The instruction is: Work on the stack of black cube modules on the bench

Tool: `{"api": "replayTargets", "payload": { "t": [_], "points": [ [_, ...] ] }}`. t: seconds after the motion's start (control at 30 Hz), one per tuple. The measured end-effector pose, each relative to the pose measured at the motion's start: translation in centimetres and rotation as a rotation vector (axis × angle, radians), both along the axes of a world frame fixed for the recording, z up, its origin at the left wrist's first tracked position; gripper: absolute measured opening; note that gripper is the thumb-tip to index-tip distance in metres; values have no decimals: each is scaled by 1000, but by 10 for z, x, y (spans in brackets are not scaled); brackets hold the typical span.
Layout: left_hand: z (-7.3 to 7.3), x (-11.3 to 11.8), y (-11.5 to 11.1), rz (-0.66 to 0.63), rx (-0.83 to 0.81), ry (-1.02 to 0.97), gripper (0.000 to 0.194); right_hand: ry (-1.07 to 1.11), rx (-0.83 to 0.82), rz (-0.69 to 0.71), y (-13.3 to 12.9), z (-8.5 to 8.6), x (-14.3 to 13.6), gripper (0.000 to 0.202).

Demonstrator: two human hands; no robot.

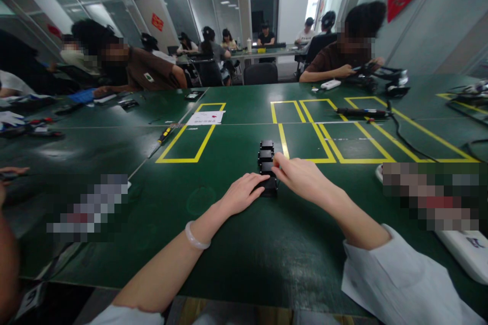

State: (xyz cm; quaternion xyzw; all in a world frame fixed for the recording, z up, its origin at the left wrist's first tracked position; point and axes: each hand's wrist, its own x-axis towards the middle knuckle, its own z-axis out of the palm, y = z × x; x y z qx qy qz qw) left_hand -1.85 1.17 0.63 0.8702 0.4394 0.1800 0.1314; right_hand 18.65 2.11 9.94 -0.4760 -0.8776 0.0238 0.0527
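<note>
A short row of black blocks (267,155) runs away from me near the middle of the green table (224,264). My left hand (244,190) reaches the nearest block (271,188) from the left, its fingers extended and touching the block's top and side. On the right of the row is my right hand (295,172), its fingers curled together beside the blocks; whatever they pinch is too small to make out. A pale bracelet (197,236) circles my left wrist.
Yellow tape rectangles (282,142) mark the table beyond the blocks. A paper sheet (206,118) and a yellow-black screwdriver (165,135) lie left. A black tool (362,112) with a cable lies right. Power strips flank my arms. People sit across the table.
</note>
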Motion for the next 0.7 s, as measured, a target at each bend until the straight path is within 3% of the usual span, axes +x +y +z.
{"api": "replayTargets", "payload": {
  "t": [0.7],
  "points": [
    [-1,-1,0,-4,2,-4,37,24,13,-6,3,-3,1,22]
  ]
}}
